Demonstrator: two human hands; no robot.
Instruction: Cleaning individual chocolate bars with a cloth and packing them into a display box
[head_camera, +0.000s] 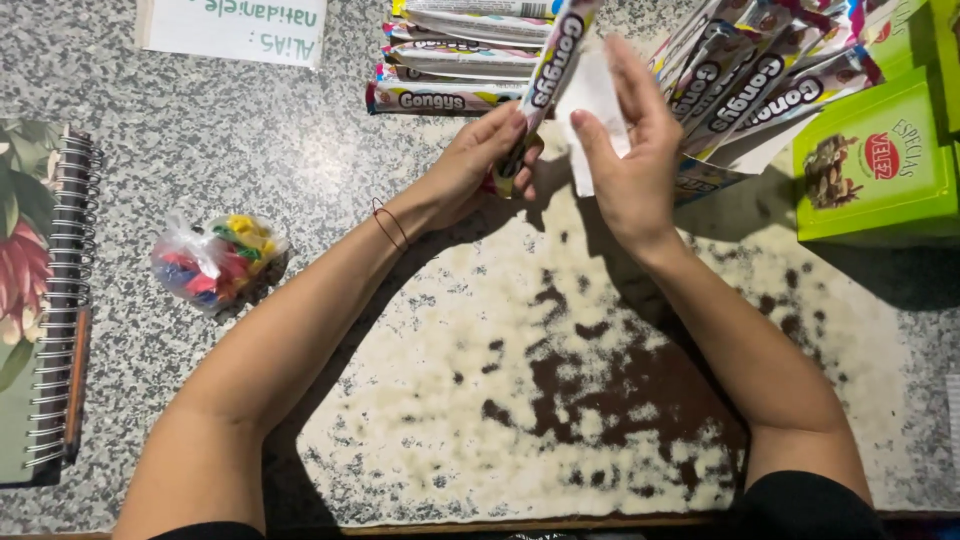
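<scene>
Nearest, both forearms are reaching out across the speckled granite counter (300, 180), with a thin red band on the left wrist. Just beyond, the left hand (470, 170) is pinching the lower end of a long, slim candy packet (548, 75) between thumb and fingertips, holding it tilted up and away. Beside it, the right hand (630, 150) is curling its fingers around a small white slip of paper (592, 105), pressing it near the packet's side. The packet looks light and slightly crinkly, probably slippery on its glossy wrap and easy to bend in the middle, so gripping it by a sealed end, as the left hand is doing, seems steadiest; the paper looks thin and likely to crease. Off to the left, a knotted clear bag of coloured pieces (218, 262) is lying near a spiral notebook (45, 300). Farther back, more candy packets are lying stacked (450, 60) and fanned (760, 75), next to a green box (870, 165) and a white paper sheet (235, 28).
</scene>
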